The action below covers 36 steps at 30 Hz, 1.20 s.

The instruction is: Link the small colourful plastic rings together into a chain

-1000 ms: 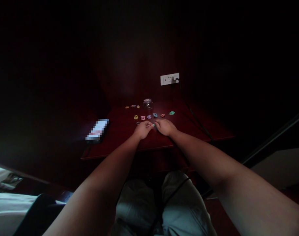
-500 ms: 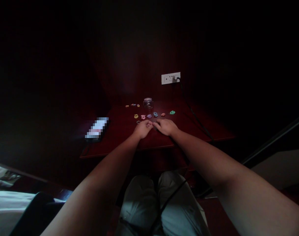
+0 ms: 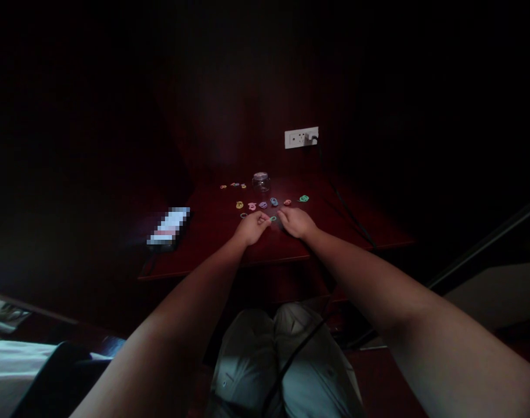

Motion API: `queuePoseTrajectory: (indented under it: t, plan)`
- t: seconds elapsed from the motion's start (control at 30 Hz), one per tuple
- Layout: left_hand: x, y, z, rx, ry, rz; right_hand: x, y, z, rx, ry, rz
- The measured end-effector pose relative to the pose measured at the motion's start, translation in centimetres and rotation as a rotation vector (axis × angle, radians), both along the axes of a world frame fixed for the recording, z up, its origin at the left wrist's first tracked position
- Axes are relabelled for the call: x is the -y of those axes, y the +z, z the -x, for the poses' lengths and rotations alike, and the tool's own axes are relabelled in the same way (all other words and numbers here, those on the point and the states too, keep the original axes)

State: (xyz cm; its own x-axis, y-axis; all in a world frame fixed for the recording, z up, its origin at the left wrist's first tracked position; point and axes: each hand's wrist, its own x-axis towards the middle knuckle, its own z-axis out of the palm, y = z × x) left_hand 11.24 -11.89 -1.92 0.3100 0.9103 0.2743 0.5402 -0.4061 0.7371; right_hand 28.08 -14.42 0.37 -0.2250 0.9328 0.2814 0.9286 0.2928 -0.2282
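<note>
Left hand (image 3: 252, 227) — loop (image 3: 273, 219) (pinched), table edge (image 3: 273, 262) near

dim room, wooden desk (image 3: 282, 251), wall socket (image 3: 295, 139)

Green band (image 3: 273, 219) partly hidden by left grip (image 3: 251, 227), phone screen (image 3: 169, 227) blurred to blocks
</note>
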Motion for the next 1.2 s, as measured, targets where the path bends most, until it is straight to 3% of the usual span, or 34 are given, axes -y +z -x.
queuePoseTrajectory:
  t: [0.17,0.73,1.2]
  plan:
    - [-0.13,-0.02,-0.01,0.029,-0.044,0.001,0.51,0.04,0.59,0.081,0.126,-0.007]
    - [0.09,-0.02,-0.05,0.179,-0.085,0.031,0.38,-0.01,0.63,0.099,0.08,-0.041]
    - [0.17,-0.16,-0.04,0.246,-0.099,0.047,0.3,-0.44,0.37,0.023,0.124,-0.085]
